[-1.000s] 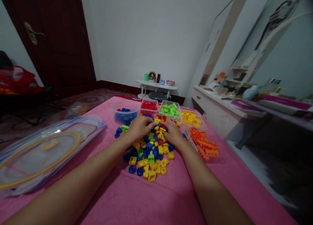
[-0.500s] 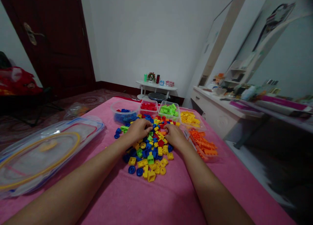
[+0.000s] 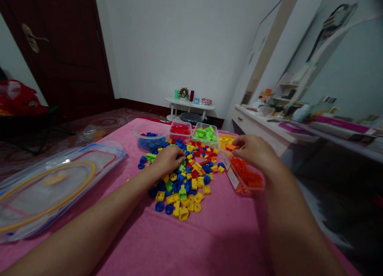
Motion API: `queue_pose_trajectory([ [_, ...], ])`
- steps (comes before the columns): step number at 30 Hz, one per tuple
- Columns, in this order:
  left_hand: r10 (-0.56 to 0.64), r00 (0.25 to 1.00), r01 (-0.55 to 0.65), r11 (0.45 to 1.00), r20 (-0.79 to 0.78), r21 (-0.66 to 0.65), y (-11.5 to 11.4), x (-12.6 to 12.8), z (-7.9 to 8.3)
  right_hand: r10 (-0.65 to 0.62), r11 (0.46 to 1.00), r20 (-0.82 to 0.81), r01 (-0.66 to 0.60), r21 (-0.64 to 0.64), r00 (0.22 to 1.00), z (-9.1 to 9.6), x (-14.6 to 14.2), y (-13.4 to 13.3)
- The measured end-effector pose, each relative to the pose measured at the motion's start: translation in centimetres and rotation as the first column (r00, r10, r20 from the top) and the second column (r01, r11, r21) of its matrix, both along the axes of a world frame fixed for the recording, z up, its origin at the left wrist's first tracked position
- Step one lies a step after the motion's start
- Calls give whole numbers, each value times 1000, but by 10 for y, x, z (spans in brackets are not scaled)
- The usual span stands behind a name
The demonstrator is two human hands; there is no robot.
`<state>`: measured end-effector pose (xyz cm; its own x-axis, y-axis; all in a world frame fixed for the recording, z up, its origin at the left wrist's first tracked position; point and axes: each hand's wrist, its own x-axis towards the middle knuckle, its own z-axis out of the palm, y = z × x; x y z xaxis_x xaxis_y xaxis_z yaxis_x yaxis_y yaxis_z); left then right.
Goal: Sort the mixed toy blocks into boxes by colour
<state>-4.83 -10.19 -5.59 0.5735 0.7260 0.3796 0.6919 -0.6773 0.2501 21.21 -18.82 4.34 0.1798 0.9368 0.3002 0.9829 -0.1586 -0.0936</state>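
Note:
A heap of small plastic bricks in blue, yellow, red and green lies on the pink cloth. My left hand rests curled on the heap's far left side, fingers pressed among the pieces; what it grips is hidden. My right hand hovers above the clear box of orange bricks and pinches an orange brick at its fingertips. Behind the heap stand a round tub of blue bricks, a box of red bricks, a box of green bricks and a box of yellow bricks.
A stack of clear lids with coloured rims lies at the left. A white cabinet and a cluttered shelf run along the right. A small white table stands by the far wall, and a dark door is at the left.
My right hand has lifted off the heap and swung right over the orange box with an orange brick pinched in it. My left hand stays on the heap.

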Motion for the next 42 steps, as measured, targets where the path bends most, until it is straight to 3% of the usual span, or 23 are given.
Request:
queue_pose_trajectory([
  [5,0,1000,0,1000,-15,15,-2,0,0,-206,974,21,207,-90,978,12,36,-16],
  [8,-4,1000,4,1000,-5,12,-1,0,1,-216,973,22,217,-75,976,13,32,-16],
  [11,-8,1000,8,1000,-2,-26,2,-1,2,-89,995,-5,89,-46,996,8,7,-9],
  [14,-9,1000,10,999,19,-49,5,-2,2,131,983,-40,-135,-127,991,-10,-30,1],
  [19,-29,998,30,999,50,-29,5,-1,1,204,932,4,-193,-306,979,-54,-72,14],
  [22,-42,998,43,999,52,-18,3,0,0,208,927,20,-190,-324,978,-71,-78,17],
  [27,-39,997,41,999,59,-17,4,0,0,219,938,-26,-218,-270,975,-76,-70,23],
  [30,-33,992,33,999,123,2,2,1,1,232,946,-294,-285,-154,927,-74,-66,28],
  [31,-41,984,38,999,171,20,1,2,3,235,946,-459,-309,-94,857,-72,-66,30],
  [32,-57,972,49,998,230,42,-2,4,6,232,947,-635,-321,-26,736,-71,-67,30],
  [34,-111,928,85,992,356,89,-8,7,13,223,942,-908,-319,107,354,-67,-72,30],
  [36,-163,880,116,985,446,131,-16,11,21,189,937,-980,-288,199,-62,-63,-80,28],
  [38,-196,854,135,978,483,159,-23,13,28,138,938,-926,-253,235,-350,-61,-88,26],
  [40,-210,848,145,975,487,167,-27,14,33,81,947,-862,-231,223,-500,-60,-97,25],
  [42,-207,849,148,977,487,156,-28,15,34,36,948,-819,-240,209,-573,-61,-103,25],
])
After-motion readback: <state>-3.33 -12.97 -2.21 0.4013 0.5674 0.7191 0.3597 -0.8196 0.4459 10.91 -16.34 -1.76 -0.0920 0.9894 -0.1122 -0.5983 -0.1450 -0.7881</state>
